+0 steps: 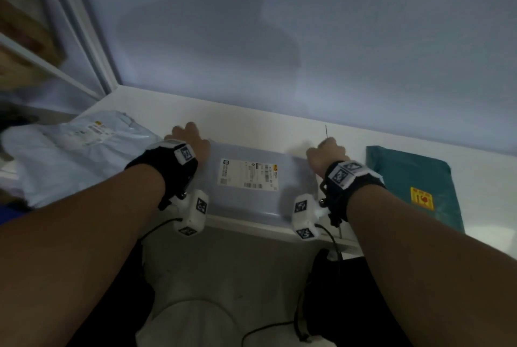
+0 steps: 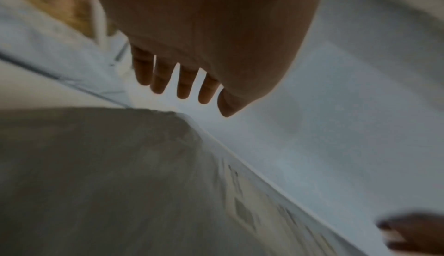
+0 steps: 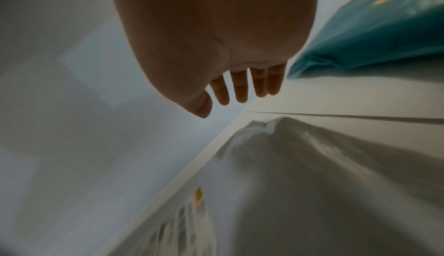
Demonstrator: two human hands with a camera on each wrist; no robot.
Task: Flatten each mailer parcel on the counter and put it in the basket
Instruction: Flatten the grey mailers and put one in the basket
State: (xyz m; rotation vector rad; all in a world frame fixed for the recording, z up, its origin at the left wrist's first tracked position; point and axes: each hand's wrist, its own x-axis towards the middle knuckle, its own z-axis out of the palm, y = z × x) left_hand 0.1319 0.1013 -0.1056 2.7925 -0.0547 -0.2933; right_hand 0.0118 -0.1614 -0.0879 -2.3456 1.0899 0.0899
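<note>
A grey mailer (image 1: 246, 204) with a white shipping label lies flat on the white counter (image 1: 251, 125), its near edge at the counter's front edge. My left hand (image 1: 190, 139) is over its far left corner and my right hand (image 1: 326, 153) over its far right corner. In the left wrist view the fingers (image 2: 182, 87) are straight and spread above the mailer (image 2: 96, 174). The right wrist view shows straight fingers (image 3: 240, 91) too, above the mailer's corner (image 3: 312, 184). Neither hand grips anything. No basket can be made out.
A teal mailer (image 1: 414, 181) with a yellow sticker lies to the right, close to my right hand. Pale crumpled mailers (image 1: 70, 156) are piled at the left. A wall runs behind the counter. A shelf with brown boxes (image 1: 25, 38) stands far left. A white rounded object (image 1: 193, 321) sits on the floor below.
</note>
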